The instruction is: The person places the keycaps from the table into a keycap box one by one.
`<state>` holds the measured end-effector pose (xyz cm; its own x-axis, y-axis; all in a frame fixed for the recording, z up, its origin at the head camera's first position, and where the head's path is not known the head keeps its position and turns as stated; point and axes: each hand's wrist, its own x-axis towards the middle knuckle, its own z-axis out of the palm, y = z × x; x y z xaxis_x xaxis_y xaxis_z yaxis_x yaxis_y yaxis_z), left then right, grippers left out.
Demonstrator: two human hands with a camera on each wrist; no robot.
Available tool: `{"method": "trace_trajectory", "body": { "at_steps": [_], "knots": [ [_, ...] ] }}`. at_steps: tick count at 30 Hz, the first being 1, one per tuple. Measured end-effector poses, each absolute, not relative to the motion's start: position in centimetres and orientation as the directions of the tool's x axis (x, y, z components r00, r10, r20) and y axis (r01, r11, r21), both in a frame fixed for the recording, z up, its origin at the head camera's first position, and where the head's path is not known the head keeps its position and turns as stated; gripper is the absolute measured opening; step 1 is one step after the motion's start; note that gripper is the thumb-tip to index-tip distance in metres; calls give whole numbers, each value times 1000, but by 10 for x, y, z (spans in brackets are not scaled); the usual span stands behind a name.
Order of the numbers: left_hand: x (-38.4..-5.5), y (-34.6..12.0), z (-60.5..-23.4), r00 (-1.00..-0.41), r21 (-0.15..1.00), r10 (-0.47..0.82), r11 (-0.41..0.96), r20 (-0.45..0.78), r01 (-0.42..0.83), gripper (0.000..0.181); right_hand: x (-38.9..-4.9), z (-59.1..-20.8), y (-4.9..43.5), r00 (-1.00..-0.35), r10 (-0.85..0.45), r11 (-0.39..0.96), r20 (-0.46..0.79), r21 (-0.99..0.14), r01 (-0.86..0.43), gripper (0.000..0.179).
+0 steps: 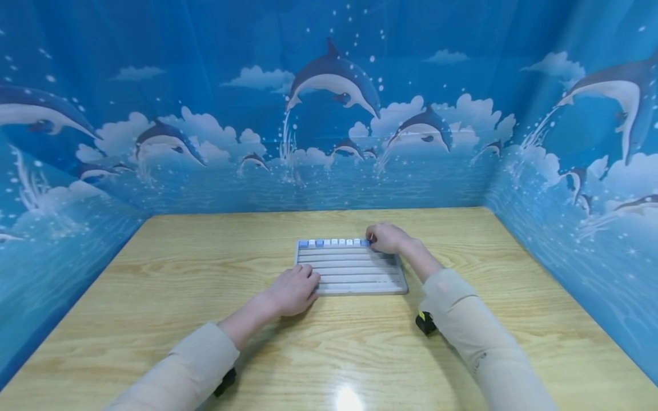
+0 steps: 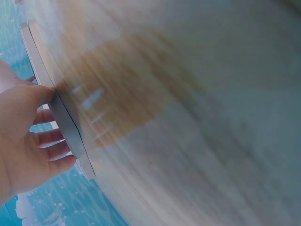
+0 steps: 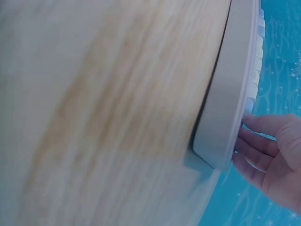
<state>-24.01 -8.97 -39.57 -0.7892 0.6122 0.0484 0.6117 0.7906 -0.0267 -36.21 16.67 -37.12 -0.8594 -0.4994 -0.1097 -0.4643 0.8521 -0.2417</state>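
Observation:
A pale grey grooved keycap tray (image 1: 354, 271) lies flat on the table, with a single row of white and blue keycaps (image 1: 334, 242) along its far edge. My left hand (image 1: 293, 290) holds the tray's near left corner. In the left wrist view, the left thumb (image 2: 43, 94) lies against the side wall while the other fingers reach over the top. At the far right end of the row, my right hand (image 1: 389, 238) pinches a blue keycap (image 1: 365, 242) with bent fingers. The fingertips partly cover this keycap, and the hand covers the tray's far right corner.
The light wood table (image 1: 205, 251) extends around the tray on all sides. A blue dolphin-print curtain (image 1: 329, 171) borders its back and both sides. Dark wrist devices (image 1: 425, 323) sit beneath both sleeves.

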Motion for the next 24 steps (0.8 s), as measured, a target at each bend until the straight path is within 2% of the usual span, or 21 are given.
{"method": "trace_trajectory", "body": {
  "at_steps": [24],
  "knots": [
    [-241, -88, -396, -793, -51, 608, 793, 38, 607, 17, -331, -343, 197, -829, -548, 823, -112, -247, -511, 26]
  ]
}}
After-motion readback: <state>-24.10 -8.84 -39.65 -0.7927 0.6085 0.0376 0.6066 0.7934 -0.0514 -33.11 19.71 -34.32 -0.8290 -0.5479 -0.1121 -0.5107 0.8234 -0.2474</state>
